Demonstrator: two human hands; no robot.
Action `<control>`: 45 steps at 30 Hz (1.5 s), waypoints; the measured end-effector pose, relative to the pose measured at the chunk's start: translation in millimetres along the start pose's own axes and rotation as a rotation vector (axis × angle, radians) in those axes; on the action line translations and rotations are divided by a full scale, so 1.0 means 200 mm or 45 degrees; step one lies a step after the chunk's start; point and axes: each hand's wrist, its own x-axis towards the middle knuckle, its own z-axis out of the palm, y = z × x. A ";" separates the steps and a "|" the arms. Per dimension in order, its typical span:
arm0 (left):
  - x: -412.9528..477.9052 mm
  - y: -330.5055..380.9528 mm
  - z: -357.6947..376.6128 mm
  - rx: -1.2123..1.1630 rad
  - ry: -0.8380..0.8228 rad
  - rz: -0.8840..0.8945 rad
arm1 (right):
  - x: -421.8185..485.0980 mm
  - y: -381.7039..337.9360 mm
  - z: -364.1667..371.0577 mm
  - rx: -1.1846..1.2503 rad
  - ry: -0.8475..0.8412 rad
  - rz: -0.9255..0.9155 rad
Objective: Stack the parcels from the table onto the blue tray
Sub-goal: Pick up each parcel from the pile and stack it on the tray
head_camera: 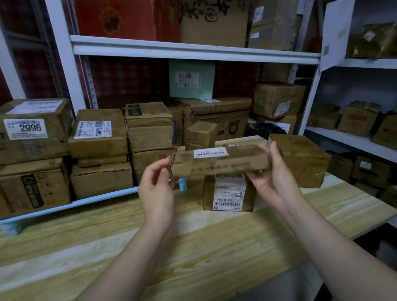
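Flat brown cardboard parcel [218,164] held airborne between hands: right hand [273,179] gripped its right end, left hand [157,192] pinched its left end; pale blue plastic tray [67,205] sat left of both

The wooden tabletop [203,248] carries a blue tray [75,204] on short legs, mostly to the left of the fingers [167,165] of the left hand and loaded with brown parcels [97,137]. Just below the fingers [273,150] of the right hand a labelled parcel [227,194] lies on the wood. A bigger brown box [302,158] stands on the wood to the right of them, close beside that parcel.
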 end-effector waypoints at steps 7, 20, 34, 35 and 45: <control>-0.01 -0.01 0.00 -0.035 0.043 -0.086 | 0.02 0.01 -0.02 -0.184 0.028 0.055; 0.02 -0.03 -0.06 0.088 0.106 -0.081 | 0.00 0.03 -0.02 -0.500 -0.032 -0.053; 0.04 -0.01 -0.14 0.129 0.164 -0.109 | -0.06 0.06 0.06 -0.672 -0.173 -0.137; 0.04 -0.01 -0.15 0.131 0.174 -0.117 | -0.06 0.06 0.06 -0.690 -0.184 -0.137; 0.02 -0.01 -0.15 0.153 0.235 -0.129 | -0.06 0.07 0.03 -0.765 -0.285 -0.161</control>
